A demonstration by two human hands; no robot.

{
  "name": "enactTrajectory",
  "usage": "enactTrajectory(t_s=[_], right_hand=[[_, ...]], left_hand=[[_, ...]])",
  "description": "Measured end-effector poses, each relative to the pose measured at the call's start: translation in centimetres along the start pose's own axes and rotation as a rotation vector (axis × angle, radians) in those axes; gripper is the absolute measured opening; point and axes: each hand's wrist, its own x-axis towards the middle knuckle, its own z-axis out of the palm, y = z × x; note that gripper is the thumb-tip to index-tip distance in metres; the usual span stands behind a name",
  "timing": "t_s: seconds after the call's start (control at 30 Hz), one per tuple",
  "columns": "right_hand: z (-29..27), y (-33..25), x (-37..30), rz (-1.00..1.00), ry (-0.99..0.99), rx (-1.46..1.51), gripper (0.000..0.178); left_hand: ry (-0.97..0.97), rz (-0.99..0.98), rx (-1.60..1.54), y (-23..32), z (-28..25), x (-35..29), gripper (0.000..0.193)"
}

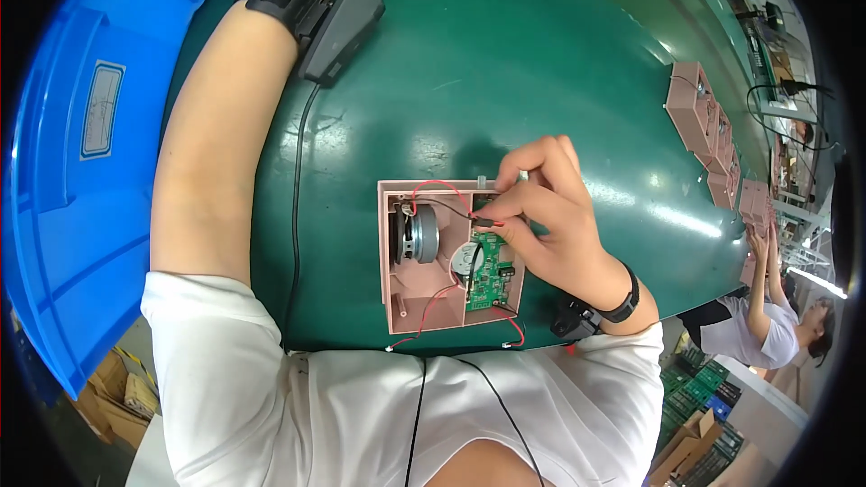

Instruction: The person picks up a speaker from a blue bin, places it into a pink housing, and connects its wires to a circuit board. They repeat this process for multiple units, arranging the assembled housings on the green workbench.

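Note:
A pink open-topped box (pixel 426 311) lies in front of me. Inside it are a round speaker (pixel 419 234), a green circuit board (pixel 488 275) and a white round part (pixel 466 259). My right hand (pixel 552 212) is over the box's far right corner, thumb and forefinger pinched on the speaker wire (pixel 442 207), near the circuit board. The wire's very end is hidden by the fingers. Two red-and-black leads with small white plugs (pixel 391 348) hang over the near edge. My left arm stretches far forward; its hand is mostly cut off at the top edge, its fingers hidden.
Blue bins (pixel 63 171) stand along the left of the green table (pixel 505 54). A black device (pixel 341 36) with a cable is by my left wrist. More pink boxes (pixel 704 126) line the far right, where another person (pixel 762 325) handles one.

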Motion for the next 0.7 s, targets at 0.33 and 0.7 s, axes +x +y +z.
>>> enactTrajectory(t_s=[0.33, 0.7], right_hand=[[-0.7, -2.7, 1.3, -0.028, -0.033, -0.233, 0.021], [-0.3, -1.5, 0.6, -0.023, -0.057, -0.145, 0.019]], left_hand=[[0.28, 0.058, -0.118, 0.1, 0.0, 1.6, 0.031], [0.451, 0.51, -0.1, 1.1, 6.9, 7.7, 0.031]])
